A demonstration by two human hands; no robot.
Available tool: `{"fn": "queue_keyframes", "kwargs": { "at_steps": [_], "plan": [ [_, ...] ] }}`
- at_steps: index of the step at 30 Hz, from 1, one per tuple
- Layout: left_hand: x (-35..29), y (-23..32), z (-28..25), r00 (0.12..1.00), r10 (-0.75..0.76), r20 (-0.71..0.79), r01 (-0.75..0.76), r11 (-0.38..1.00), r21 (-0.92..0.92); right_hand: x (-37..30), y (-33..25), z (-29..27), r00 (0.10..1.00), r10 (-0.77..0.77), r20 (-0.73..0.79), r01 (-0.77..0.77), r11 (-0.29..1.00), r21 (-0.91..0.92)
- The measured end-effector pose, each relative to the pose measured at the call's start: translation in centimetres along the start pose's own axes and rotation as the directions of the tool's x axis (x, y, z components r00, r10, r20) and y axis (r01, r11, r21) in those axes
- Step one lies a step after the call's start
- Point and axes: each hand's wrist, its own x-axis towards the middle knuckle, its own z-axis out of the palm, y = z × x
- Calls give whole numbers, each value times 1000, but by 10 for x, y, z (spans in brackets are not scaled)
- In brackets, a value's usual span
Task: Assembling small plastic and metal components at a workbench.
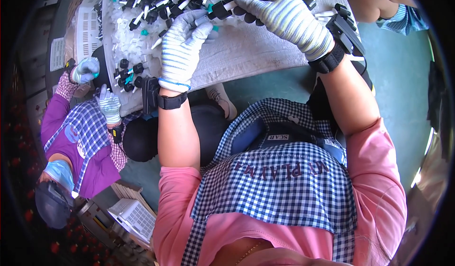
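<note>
My left hand (182,53), in a striped glove, has its fingers closed around a small translucent plastic cap (202,21). Just right of it, a black cap with a white stem (219,10) points toward that piece, almost end to end; whether they touch I cannot tell. My right hand (282,17), gloved too, pinches the white stem, and more black caps (247,17) show under its curled fingers. Beyond both hands lies a heap of similar black caps with white stems (163,5). Translucent pieces (125,41) spread along the table's left side, a few teal ones among them.
A pale cloth covers the table (256,53). More black caps (339,12) lie by its right edge. On the left sits a co-worker (78,138) with gloved hands by the table corner. Another person's knee (374,3) shows far right. White crates (135,221) stand lower left.
</note>
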Motion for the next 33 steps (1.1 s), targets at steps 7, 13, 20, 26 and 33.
{"fn": "queue_keyframes", "kwargs": {
  "at_steps": [7, 13, 20, 26, 33],
  "plan": [
    [-6, -3, 0, 997, 80, 23, -82, 992, 98, -5, 32, 15, 997, -78, 2, 78, 997, -29],
    [-11, 3, -6, 990, 136, -27, -128, 970, 208, -13, 50, 34, 984, -50, 169, 57, 998, -32],
    [-15, 11, 9, 947, 217, 239, -322, 597, 735, -15, 74, 53, 953, -225, 203, 297, 826, -478],
    [-7, 0, 14, 928, 244, 281, -371, 548, 750, -10, 75, 48, 943, -279, 180, 332, 780, -531],
    [-7, 2, 9, 926, 325, 191, -370, 686, 626, -12, 71, 59, 968, -226, 112, 252, 855, -453]
  ]
}}
